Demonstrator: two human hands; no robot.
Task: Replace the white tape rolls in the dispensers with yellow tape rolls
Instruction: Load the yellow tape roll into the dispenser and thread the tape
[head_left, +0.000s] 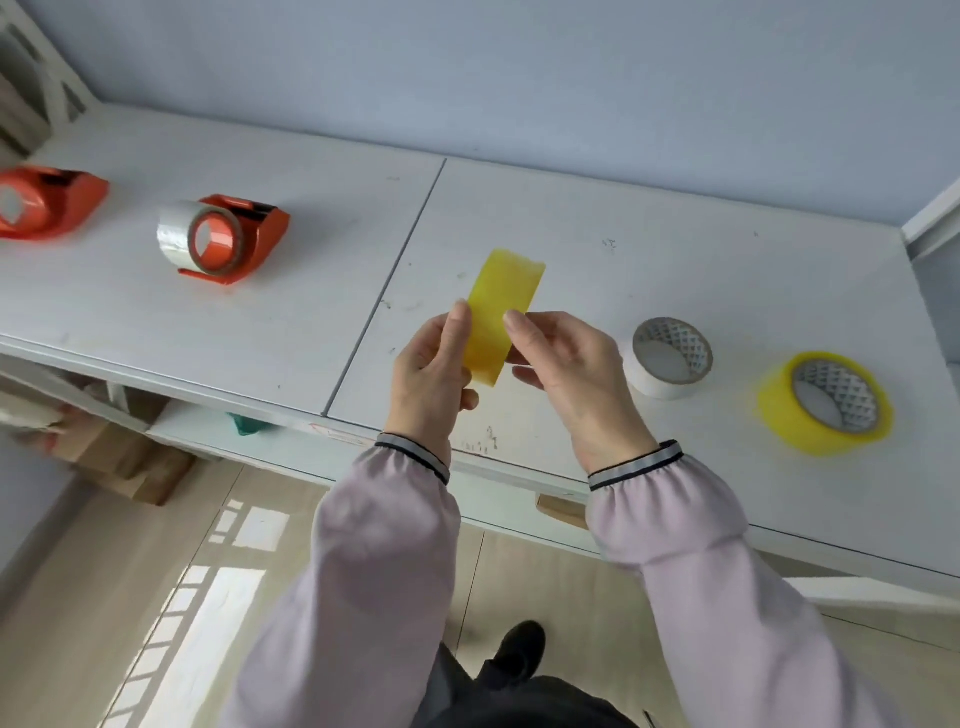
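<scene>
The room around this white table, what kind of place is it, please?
Probably a storeroom or packing workspace, though I cannot be sure. A plain white table against a bare wall carries orange tape dispensers and loose tape rolls, and cardboard boxes sit on the floor beneath it.

The two dispensers (47, 202) (249, 236) are orange, and the counter (675, 249) is white. One held roll (501, 317) and one lying roll (826, 402) are yellow; another roll (670, 358) is white with a diamond-patterned core.

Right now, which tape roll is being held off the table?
The yellow roll gripped edge-on between both hands; the other yellow roll and white roll lie flat.
</scene>
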